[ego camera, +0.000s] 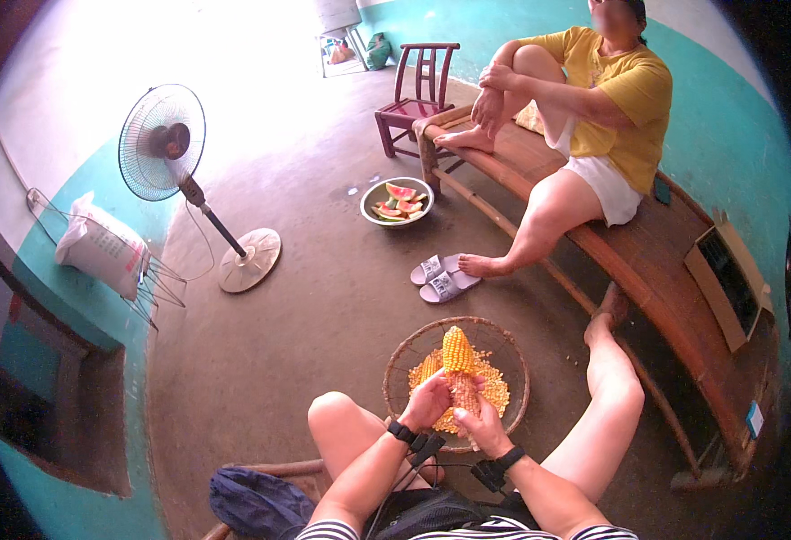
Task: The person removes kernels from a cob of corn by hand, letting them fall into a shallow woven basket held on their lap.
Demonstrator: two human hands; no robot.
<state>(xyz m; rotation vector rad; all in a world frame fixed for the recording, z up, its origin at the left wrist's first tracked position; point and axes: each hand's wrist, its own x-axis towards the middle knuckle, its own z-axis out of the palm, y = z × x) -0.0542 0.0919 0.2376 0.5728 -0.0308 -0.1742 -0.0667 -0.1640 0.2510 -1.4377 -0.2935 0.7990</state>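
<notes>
Both my hands hold one ear of dried corn (459, 351) over a round wicker basket (521, 337). Its upper part bears yellow kernels, while the lower part is a bare reddish cob. My left hand (429, 401) is cupped against the cob's left side. Around the cob's lower part my right hand (486, 425) is closed, thumb in front. Loose corn kernels (496, 391) lie in the basket, and another ear of corn (430, 365) rests among them, partly behind my left hand. Black straps with small devices are on both wrists.
A person (621, 101) in a yellow shirt sits on a bamboo bench (611, 263) at the right. Slippers (444, 278), a metal bowl (366, 209) of watermelon rinds and a wooden chair (417, 111) stand beyond the basket. A pedestal fan (250, 260) and a white sack (105, 250) are at the left.
</notes>
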